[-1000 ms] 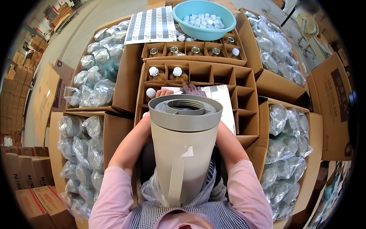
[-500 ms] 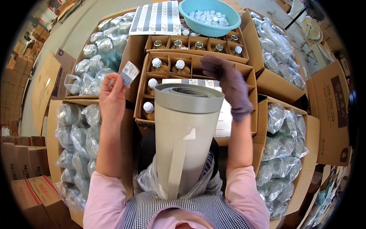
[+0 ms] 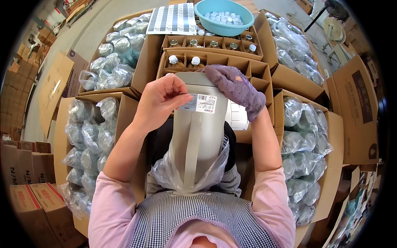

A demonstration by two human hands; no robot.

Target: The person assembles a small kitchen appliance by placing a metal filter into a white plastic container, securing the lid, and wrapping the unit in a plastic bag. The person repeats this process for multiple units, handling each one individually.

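Note:
A tall grey jug with a strip handle stands on my lap, tipped so that its side faces up, its lower end in a clear plastic bag. My left hand, bare, pinches the left end of a small printed label, which lies against the jug's upper side. My right hand, in a purple-grey glove with a hole in it, curls over the jug's top right edge and holds it. The jug's opening is not visible from here.
Beyond the jug, a divided carton holds bottles with white caps. Behind it are a label sheet and a blue basin of white caps. Cartons of plastic-wrapped items flank me. A white printed sheet lies right of the jug.
My left hand has brought the label from the left onto the jug's side. My right hand has come down onto the jug's top edge, and the jug has tipped away from me.

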